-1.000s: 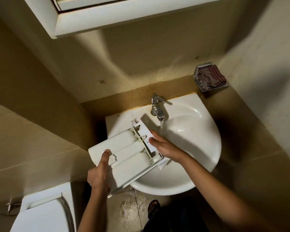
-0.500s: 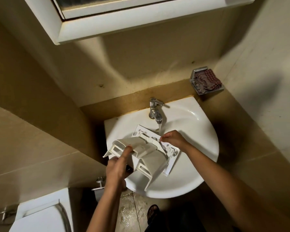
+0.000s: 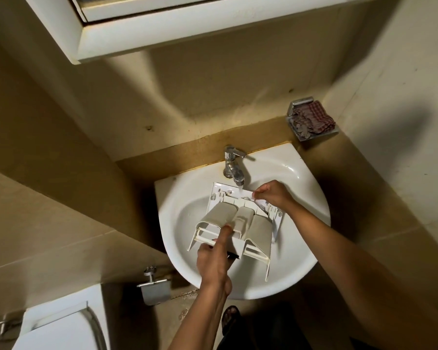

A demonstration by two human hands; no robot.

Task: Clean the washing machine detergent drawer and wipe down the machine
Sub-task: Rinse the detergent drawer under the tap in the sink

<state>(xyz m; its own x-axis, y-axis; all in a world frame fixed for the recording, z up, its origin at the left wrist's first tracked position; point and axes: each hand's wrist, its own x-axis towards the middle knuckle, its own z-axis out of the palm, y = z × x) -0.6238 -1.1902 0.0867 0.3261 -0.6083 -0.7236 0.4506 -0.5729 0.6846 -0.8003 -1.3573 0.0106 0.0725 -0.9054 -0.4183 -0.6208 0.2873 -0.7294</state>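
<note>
Swung in from the basin's left rim within the last second, the detergent drawer (image 3: pixel 238 221) now lies underside up across the sink (image 3: pixel 288 271), its front panel pushed in under the tap (image 3: pixel 233 166). Watching through the head camera, I read the scene from the left. A white toilet cistern (image 3: pixel 56 324) fills the lower corner, with a metal wall fitting (image 3: pixel 154 290) just beside it. Next comes the left hand (image 3: pixel 214 256), which grips the drawer's rear rail, thumb laid up along the rounded underside of the compartments. At the far end a thin stream from the tap falls on the front panel. There the right hand (image 3: pixel 273 194) pinches the panel's upper edge between fingertips and thumb, close beside the water. A checked cloth (image 3: pixel 314 117) sits bunched in a metal dish (image 3: pixel 301 102) on the wall, well apart from the work.

My judgement is that the turn brings the rinse to the panel's back and the drawer's underside, places where detergent residue tends to collect. The drawer stage looks well under way. Wiping the machine is not yet begun, and the machine itself is out of view.
</note>
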